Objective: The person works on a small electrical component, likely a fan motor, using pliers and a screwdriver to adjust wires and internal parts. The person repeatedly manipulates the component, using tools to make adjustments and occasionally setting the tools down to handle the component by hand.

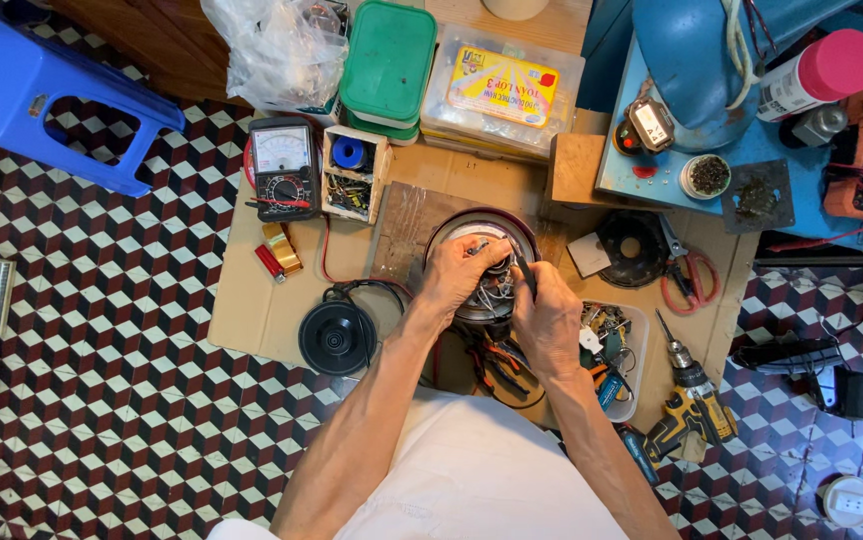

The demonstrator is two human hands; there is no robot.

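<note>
Round appliance (482, 262) lies open-side up on a board (402, 215) atop cardboard (252, 300), wiring within easy reach. Left hand (460, 272) pinches wires; right hand (546, 318) is closed around a dark tool, tip inside. One meter (285, 168), one drill (690, 398), one pair of scissors (687, 275) flank it.

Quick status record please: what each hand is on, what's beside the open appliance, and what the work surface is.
left hand: left hand grips the rim of the round open appliance
right hand: right hand holds a dark tool into its wiring
left of it: black round base, analog multimeter
right of it: red-handled scissors, yellow cordless drill
surface: cardboard sheet on tiled floor
</note>
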